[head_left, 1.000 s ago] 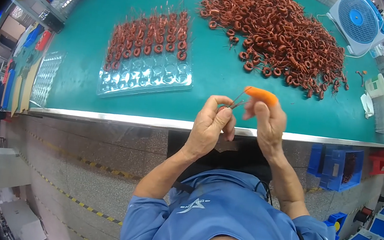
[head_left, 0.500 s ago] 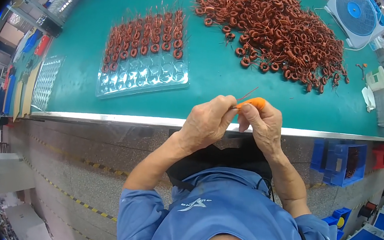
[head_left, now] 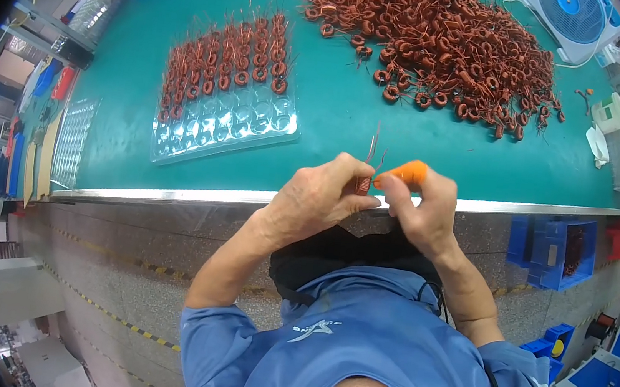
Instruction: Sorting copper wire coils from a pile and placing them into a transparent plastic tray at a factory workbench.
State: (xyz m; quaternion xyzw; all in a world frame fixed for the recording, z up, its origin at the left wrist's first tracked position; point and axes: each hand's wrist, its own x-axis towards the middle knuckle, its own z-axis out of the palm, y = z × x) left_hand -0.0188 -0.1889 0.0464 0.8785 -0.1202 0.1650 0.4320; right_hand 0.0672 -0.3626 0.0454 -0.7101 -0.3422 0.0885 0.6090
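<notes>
Near the table's front edge, my left hand (head_left: 319, 193) pinches a small ring coil (head_left: 363, 185) wound with copper-red wire. Long thin wire leads (head_left: 374, 141) rise from the coil. Close on its right is my right hand (head_left: 426, 205), fingers curled in, with an orange cover (head_left: 410, 172) on what looks like its index finger. The orange tip meets the coil's right side by a short dark lead. Whether thumb and finger grip that lead is too small to make out.
A clear plastic tray (head_left: 236, 135) holds rows of similar coils in its far part. Beyond my hands lies a big heap of loose coils (head_left: 441, 43). A blue-and-white fan (head_left: 571, 20) stands far right; blue bins (head_left: 550, 254) are below the table's right edge.
My hands have drawn slightly apart, the left shifting left and turning so that the coil shows. Its leads now point more upright. The whole view has shifted a little.
</notes>
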